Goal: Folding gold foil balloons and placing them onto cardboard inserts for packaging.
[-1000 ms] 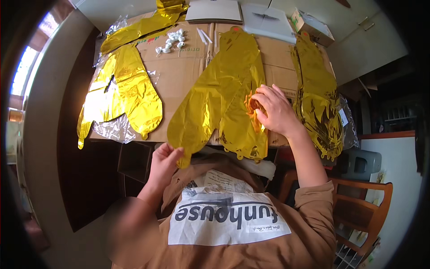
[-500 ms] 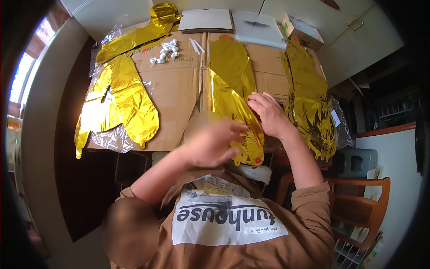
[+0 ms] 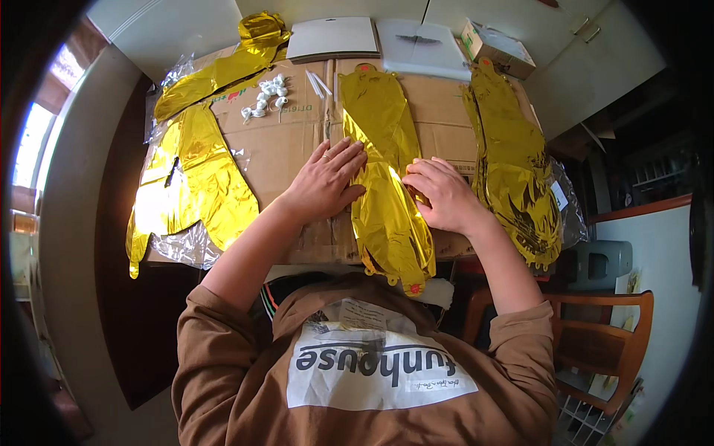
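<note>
A flat gold foil balloon (image 3: pixel 383 167) lies lengthwise in front of me on the cardboard (image 3: pixel 297 141), its near end hanging over the table edge. My left hand (image 3: pixel 325 182) rests at its left edge, fingers stretched out with the tips on the foil. At its right edge lies my right hand (image 3: pixel 440 192), fingers extended and slightly bent, touching the foil. Another gold foil balloon (image 3: pixel 513 160) lies to the right of that hand. On the left are a spread gold foil balloon (image 3: pixel 223 189) and, farther back, a longer gold foil piece (image 3: pixel 216 82).
White coiled ribbons (image 3: pixel 265 98) and thin white straws (image 3: pixel 318 84) lie at the back left of centre. Behind them are a white flat box (image 3: pixel 332 39), a clear plastic sheet (image 3: pixel 422 48) and a small carton (image 3: pixel 498 50). A wooden chair (image 3: pixel 595 297) stands at my right.
My left hand has moved forward and left, from above the balloon's near end to its left edge. The balloon's near end has shifted slightly toward me. My right hand stays at the right edge.
</note>
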A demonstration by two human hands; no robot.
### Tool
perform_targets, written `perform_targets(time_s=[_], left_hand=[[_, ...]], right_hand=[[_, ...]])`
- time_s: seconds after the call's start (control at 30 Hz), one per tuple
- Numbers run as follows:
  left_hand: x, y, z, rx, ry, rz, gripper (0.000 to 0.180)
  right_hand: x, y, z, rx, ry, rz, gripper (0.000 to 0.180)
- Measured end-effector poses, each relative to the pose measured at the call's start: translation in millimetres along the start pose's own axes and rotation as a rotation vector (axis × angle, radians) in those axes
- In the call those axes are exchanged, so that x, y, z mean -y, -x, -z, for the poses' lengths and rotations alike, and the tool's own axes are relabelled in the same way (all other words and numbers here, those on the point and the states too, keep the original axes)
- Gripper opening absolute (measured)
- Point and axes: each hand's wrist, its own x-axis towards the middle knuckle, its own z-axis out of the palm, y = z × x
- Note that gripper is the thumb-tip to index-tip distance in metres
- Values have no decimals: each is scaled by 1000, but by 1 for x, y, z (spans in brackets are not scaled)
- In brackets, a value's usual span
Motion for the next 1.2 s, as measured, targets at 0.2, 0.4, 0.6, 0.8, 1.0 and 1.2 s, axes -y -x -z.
perform_targets(time_s=[0.2, 0.4, 0.6, 0.8, 1.0, 1.2], left_hand=[[0, 0, 0, -1, -1, -1, 65], [1, 4, -1, -45, 5, -4, 64], [3, 2, 3, -36, 28, -10, 64], [10, 3, 6, -58, 74, -35, 67], [16, 4, 8, -108, 100, -39, 70], [23, 7, 5, -116, 30, -13, 70]], right_hand=[[-3, 0, 4, 12, -19, -28, 36], [33, -12, 9, -199, 48, 69, 24], [70, -20, -35, -33, -37, 61, 29], [76, -16, -48, -58, 97, 114, 29], [79, -11, -51, -46, 130, 102, 36], [80, -11, -51, -38, 155, 117, 37]])
